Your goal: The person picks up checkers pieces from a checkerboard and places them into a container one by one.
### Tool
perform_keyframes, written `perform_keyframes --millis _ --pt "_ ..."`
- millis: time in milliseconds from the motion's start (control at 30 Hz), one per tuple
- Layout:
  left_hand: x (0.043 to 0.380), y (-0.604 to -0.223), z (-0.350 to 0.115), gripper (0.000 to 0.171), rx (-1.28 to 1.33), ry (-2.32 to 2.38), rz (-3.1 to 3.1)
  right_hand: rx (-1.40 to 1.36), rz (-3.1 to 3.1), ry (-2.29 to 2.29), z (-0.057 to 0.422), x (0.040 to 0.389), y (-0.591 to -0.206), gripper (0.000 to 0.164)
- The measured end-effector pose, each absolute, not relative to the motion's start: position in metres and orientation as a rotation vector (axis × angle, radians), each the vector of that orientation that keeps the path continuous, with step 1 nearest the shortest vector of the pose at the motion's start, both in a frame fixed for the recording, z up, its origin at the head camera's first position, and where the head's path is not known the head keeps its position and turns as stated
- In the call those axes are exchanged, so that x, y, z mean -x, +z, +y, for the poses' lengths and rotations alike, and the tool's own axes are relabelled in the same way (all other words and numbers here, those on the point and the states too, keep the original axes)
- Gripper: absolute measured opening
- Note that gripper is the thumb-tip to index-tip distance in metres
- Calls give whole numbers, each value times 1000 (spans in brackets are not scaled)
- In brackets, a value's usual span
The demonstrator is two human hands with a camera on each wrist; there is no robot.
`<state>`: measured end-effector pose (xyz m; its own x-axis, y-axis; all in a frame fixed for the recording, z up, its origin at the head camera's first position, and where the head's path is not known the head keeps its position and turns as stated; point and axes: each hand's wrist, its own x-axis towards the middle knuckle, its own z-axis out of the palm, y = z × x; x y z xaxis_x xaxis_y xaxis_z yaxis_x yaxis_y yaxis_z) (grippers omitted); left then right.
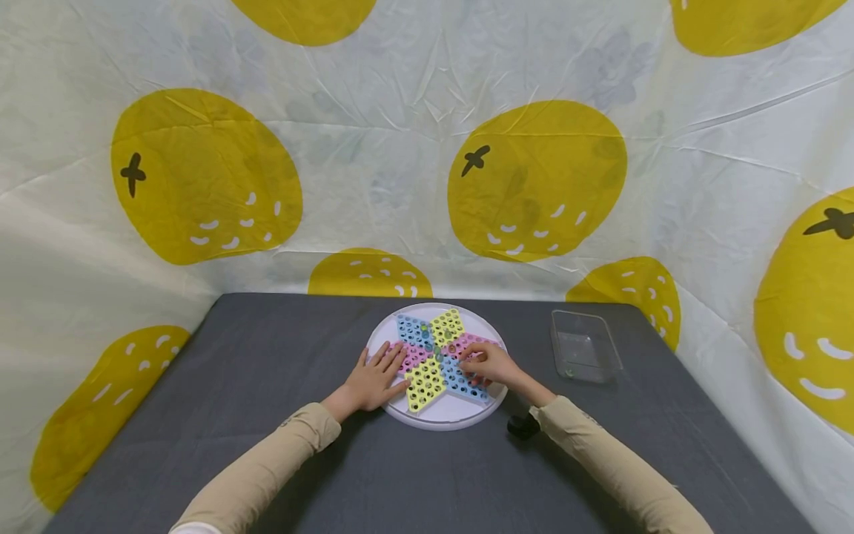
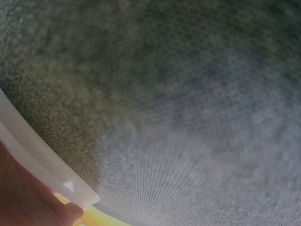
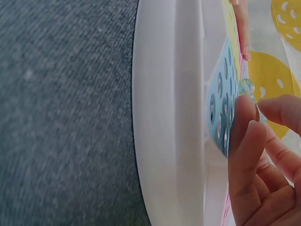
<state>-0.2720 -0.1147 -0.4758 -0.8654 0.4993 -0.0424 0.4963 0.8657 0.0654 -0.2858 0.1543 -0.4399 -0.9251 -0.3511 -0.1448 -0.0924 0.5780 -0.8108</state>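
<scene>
A round white Chinese checkers board (image 1: 392, 331) lies on the table, its star divided into blue, yellow and pink perforated points. Glass marbles (image 1: 437, 349) sit near the star's centre, with several more in the holes. My left hand (image 1: 371, 382) rests flat on the board's left side, fingers spread over the pink and yellow points; only part of it shows in the left wrist view. Above the blue point, my right hand (image 1: 495, 365) has thumb and index finger pinched together. In the right wrist view a clear greenish marble (image 3: 246, 86) shows at those fingertips, partly hidden by them.
To the right of the board stands a clear plastic box (image 1: 587, 348) with a small greenish thing in its near corner. A black object (image 1: 523, 426) is by the right wrist. The dark grey tablecloth (image 1: 427, 475) meets a fruit-printed curtain (image 1: 373, 178) behind.
</scene>
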Motion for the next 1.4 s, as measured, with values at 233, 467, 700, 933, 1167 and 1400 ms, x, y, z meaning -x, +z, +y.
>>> perform_keyframes --millis 233,467,700,933,1167,1400 --pt "274 -478 -114 68 -794 77 2982 287 2544 -1289 165 283 -436 21" --pt "272 -473 -112 68 -754 77 2952 268 2566 -1290 177 283 -433 21" --pt "270 -471 -112 68 -756 86 2959 280 2596 -1280 189 281 -431 23" --pt "270 -471 -113 68 -792 91 2968 274 2621 -1275 200 281 -431 21" --pt "272 -475 -113 69 -779 54 2975 267 2609 -1309 213 280 -427 24" --pt "274 -476 -113 69 -753 97 2956 251 2616 -1322 226 277 -422 26"
